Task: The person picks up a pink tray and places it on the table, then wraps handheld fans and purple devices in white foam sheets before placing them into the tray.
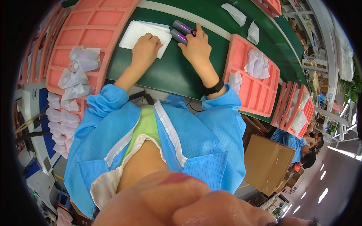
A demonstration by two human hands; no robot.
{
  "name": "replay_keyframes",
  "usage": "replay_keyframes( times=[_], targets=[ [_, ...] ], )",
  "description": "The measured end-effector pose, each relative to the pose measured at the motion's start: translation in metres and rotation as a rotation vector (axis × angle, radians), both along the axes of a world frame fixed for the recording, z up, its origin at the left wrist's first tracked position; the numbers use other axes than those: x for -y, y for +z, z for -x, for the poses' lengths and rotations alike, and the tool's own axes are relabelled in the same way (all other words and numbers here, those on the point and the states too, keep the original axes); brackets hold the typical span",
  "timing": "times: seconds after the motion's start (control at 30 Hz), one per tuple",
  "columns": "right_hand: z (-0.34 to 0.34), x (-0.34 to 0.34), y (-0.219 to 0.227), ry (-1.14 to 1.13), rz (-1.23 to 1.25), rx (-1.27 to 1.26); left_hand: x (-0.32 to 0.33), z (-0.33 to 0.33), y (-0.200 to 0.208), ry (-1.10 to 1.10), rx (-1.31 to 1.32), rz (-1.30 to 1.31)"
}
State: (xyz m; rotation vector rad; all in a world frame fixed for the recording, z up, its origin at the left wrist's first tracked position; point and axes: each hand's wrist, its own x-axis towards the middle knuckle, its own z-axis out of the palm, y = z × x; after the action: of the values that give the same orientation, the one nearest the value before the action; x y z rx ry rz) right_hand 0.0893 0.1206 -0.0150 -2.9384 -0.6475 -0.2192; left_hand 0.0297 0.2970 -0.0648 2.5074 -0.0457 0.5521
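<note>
My left hand [145,49] rests on a stack of white sheets [132,34], its fingers curled at the right part of the top sheet, thumb against the paper. Just right of the stack lie two dark grey cylindrical devices [176,25] with shiny purple panels, side by side on the green work surface. At their right ends is my right hand [197,47], thumb on the near side and index finger stretched along the far side, gripping them. Part of the devices' right ends is hidden by the fingers. A black band circles my right wrist.
Pink compartment trays stand left [96,35] and right [241,56], holding white-wrapped items [85,60]. Loose white wrappers [234,14] lie on the green table [166,75] at the far right. A cardboard box [267,160] and another person [288,141] are at lower right.
</note>
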Motion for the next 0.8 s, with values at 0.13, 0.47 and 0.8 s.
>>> replay_keyframes(
  times=[0.13,0.47,0.8],
  targets=[
    [0.013,0.016,0.022,0.211,-0.413,-0.035,-0.009,0.000,0.007,0.017,-0.092,0.246],
    [0.062,-0.003,0.022,0.107,-1.545,-1.190,-0.012,0.036,0.045,-0.136,-0.171,0.992],
    [0.067,-0.013,0.020,-0.011,-1.025,-0.064,0.004,0.060,0.083,-0.500,0.149,0.428]
  ],
)
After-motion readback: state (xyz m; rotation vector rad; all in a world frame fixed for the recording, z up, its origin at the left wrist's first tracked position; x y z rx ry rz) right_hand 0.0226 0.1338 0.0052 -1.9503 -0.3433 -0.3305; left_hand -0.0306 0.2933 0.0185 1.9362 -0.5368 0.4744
